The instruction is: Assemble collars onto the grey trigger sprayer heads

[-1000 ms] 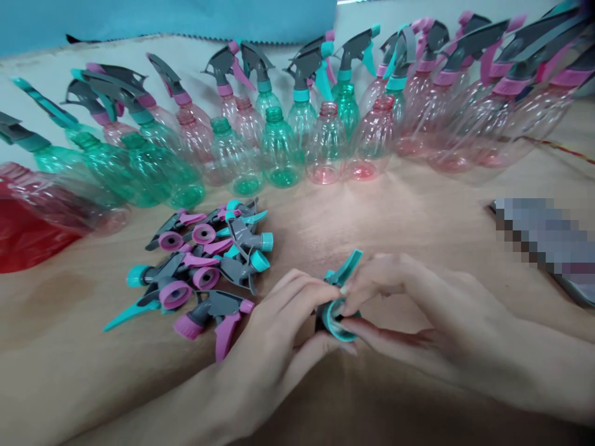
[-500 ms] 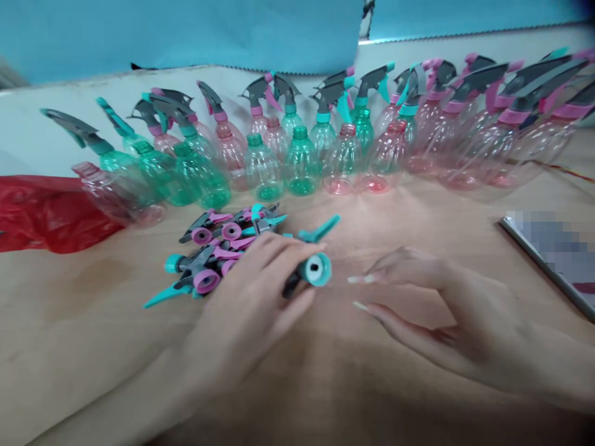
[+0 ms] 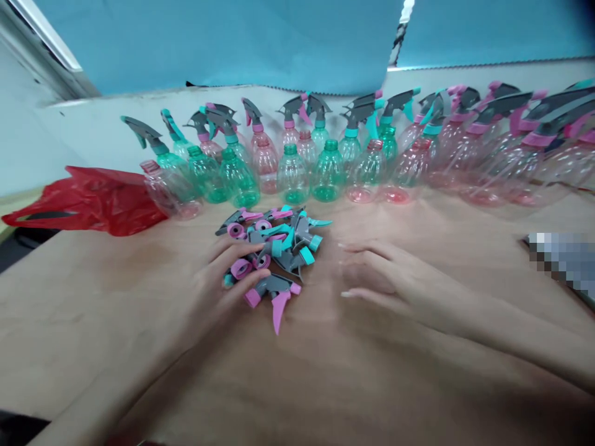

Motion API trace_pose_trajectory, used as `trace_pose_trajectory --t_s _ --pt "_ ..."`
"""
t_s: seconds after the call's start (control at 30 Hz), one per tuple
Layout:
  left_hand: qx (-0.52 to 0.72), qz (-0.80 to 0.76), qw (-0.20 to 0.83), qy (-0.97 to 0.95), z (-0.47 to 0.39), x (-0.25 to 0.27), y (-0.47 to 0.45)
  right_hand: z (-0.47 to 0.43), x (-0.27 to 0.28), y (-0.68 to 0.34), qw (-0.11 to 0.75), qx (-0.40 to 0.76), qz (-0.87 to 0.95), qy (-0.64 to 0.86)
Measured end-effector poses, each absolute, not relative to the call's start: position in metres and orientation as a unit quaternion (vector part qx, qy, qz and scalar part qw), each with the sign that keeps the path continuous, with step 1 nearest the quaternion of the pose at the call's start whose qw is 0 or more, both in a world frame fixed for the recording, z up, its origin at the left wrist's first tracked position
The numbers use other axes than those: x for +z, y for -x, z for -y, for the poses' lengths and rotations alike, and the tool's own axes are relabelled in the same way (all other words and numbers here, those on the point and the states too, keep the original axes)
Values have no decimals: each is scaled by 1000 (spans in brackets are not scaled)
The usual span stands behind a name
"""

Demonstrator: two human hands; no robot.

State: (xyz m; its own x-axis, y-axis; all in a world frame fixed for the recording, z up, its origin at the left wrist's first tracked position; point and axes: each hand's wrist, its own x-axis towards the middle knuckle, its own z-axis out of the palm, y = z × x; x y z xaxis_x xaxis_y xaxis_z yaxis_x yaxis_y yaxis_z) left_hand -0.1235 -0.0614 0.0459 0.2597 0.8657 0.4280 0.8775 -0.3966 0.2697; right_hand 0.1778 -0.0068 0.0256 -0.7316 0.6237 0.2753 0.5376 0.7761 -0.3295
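Note:
A pile of grey spray trigger heads (image 3: pixel 304 230) with pink or teal collars and levers lies on the table. My left hand (image 3: pixel 220 282) is at the pile's left side, its thumb and forefinger apart. Its forefinger reaches a teal-collared spray head (image 3: pixel 269 249), and its thumb tip meets the pink-levered spray head (image 3: pixel 275 286) at the front; neither looks gripped. To the right of the pile, my right hand (image 3: pixel 395 272) hovers over or rests on the table with fingers stretched, holding nothing.
Behind the pile, clear green bottles (image 3: pixel 329 173) and pink bottles (image 3: pixel 367 173) stand without tops. Several bottles with spray heads (image 3: pixel 481 142) line the wall. A red plastic bag (image 3: pixel 106 201) lies at left. A flat, partly blurred device (image 3: pixel 564 263) rests at right on the wooden table (image 3: pixel 297 384).
My left hand has let go of the teal-collared spray head and moved left onto the pile, which looks fuller on its right. My right hand's fingers have straightened. The view has shifted left.

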Motion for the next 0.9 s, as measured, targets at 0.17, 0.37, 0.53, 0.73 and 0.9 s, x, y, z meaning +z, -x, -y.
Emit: trace_pose_trajectory --t_s 0.17,0.37,0.53,0.73,0.9 --pt "-243 542 42 803 58 36 128 -26 16 -140 174 105 932 299" --pt "-145 549 46 822 52 25 118 -41 6 -100 159 96 930 317" --pt "-95 565 58 818 54 20 118 -35 5 -88 141 89 931 326" --pt "-93 579 87 805 62 20 127 -28 10 -87 124 88 936 317" --pt "-100 553 98 822 66 18 117 -18 18 -105 120 86 939 311"
